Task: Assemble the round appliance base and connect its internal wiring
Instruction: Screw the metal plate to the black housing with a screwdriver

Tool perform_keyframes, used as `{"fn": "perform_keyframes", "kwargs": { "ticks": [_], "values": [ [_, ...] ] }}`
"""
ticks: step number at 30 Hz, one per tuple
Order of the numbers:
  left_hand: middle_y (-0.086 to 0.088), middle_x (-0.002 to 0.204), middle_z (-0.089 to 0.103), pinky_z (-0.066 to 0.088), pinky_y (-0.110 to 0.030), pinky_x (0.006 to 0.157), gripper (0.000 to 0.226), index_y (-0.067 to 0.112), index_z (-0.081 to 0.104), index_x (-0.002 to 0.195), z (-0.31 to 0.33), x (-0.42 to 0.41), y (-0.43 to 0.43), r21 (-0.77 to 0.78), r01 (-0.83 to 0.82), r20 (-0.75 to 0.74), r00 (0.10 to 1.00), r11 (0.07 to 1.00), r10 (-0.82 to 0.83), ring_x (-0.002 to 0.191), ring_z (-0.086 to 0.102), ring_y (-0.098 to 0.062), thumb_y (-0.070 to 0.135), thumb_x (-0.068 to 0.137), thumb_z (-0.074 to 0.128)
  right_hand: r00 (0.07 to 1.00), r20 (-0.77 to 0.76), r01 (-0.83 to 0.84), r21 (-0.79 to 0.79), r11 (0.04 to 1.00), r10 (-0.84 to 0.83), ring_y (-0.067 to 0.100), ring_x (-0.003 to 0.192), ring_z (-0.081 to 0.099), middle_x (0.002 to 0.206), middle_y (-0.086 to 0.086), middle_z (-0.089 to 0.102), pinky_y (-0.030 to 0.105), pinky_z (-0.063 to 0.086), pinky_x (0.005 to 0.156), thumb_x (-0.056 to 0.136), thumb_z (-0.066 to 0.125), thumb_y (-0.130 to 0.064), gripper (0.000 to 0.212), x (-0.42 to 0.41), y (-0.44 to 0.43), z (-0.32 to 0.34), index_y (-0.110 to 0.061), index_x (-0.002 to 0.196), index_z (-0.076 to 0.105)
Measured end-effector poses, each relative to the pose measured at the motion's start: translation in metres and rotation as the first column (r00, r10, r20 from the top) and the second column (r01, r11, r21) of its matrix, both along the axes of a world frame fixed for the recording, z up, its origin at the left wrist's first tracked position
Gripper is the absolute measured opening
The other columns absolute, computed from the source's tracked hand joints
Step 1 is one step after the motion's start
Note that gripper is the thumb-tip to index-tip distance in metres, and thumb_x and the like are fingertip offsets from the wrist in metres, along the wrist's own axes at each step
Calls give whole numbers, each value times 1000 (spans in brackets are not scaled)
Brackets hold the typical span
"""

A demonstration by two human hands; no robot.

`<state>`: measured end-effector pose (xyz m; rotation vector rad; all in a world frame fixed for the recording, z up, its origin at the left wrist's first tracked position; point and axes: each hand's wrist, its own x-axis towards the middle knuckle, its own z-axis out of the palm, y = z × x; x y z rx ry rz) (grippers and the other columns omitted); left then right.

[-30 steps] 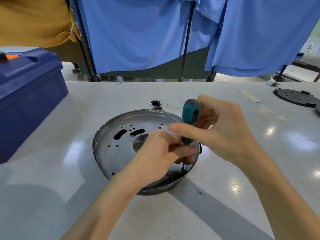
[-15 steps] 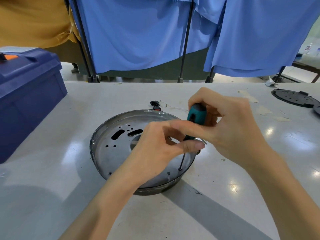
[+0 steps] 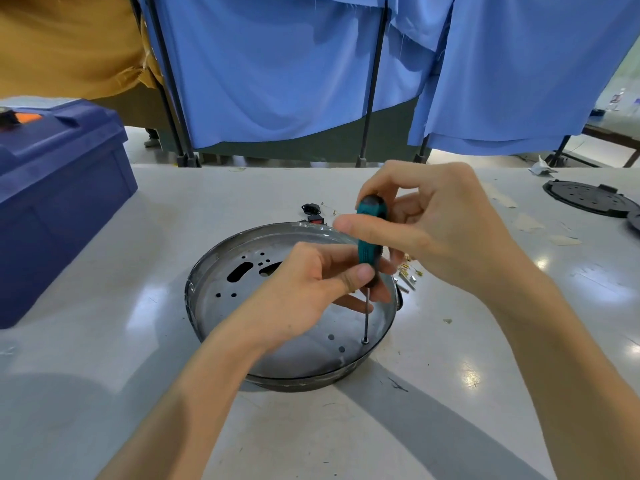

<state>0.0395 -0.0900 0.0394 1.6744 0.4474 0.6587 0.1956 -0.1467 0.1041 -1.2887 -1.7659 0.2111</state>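
A round metal base (image 3: 221, 289) with punched holes lies in the middle of the table. A teal-handled screwdriver (image 3: 370, 233) stands nearly upright over it, its tip on a screw (image 3: 365, 340) near the base's front right rim. My right hand (image 3: 436, 226) grips the upper handle from the right. My left hand (image 3: 311, 292) pinches the lower end of the handle, thumb on top, and covers part of the base's middle.
A dark blue toolbox (image 3: 59, 199) stands at the left. Small black connectors (image 3: 311, 209) lie behind the base and loose metal terminals (image 3: 408, 275) beside its right rim. A black round cover (image 3: 585, 197) lies at the far right. Blue curtains hang behind the table.
The screwdriver has tipped from a slant to nearly upright. My right hand has shifted round the handle, and my left hand has slid along it.
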Motion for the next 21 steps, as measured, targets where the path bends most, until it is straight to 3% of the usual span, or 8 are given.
{"fn": "perform_keyframes", "kwargs": {
  "ticks": [3, 6, 11, 18, 21],
  "values": [
    [-12, 92, 73, 58, -29, 81, 23, 7, 69, 108, -2, 0, 1, -26, -11, 21, 1000, 1000, 12, 89, 70, -20, 15, 94, 52, 999, 0, -33, -24, 999, 33, 15, 49, 64, 75, -8, 69, 19, 50, 48, 81, 75, -36, 23, 4, 1, 3, -15, 91, 75],
    [-9, 92, 74, 57, -25, 77, 27, 7, 68, 109, -2, 0, 1, -78, -9, 54, 998, 997, 13, 85, 70, -20, 19, 90, 54, 996, -75, -47, -48, 998, 43, 18, 47, 64, 73, -4, 67, 19, 49, 48, 84, 74, -28, 19, 5, 3, -2, -10, 90, 73],
    [-17, 99, 73, 59, -32, 81, 25, 1, 65, 113, -3, 1, 1, -108, -16, 68, 997, 994, 24, 84, 70, -23, 12, 94, 54, 994, -107, -2, -34, 999, -1, 17, 45, 64, 67, 2, 65, 17, 48, 44, 77, 77, -37, 31, 5, 3, -2, -9, 79, 64],
    [-9, 92, 75, 58, -27, 77, 28, 5, 68, 108, 0, 5, -2, -129, -6, 80, 997, 992, 16, 80, 73, -22, 22, 88, 58, 994, -67, 88, -21, 996, -90, 12, 43, 60, 60, 2, 63, 12, 43, 42, 72, 79, -44, 41, 3, 6, -3, -14, 69, 52],
    [-12, 95, 75, 58, -26, 77, 26, 4, 66, 111, 0, 6, -1, -134, -18, 62, 998, 991, 26, 82, 73, -21, 17, 94, 53, 994, -22, 111, -12, 994, -112, 12, 46, 59, 69, 6, 67, 11, 42, 43, 71, 75, -52, 44, 4, 8, -1, -11, 73, 58]
  ]
}}
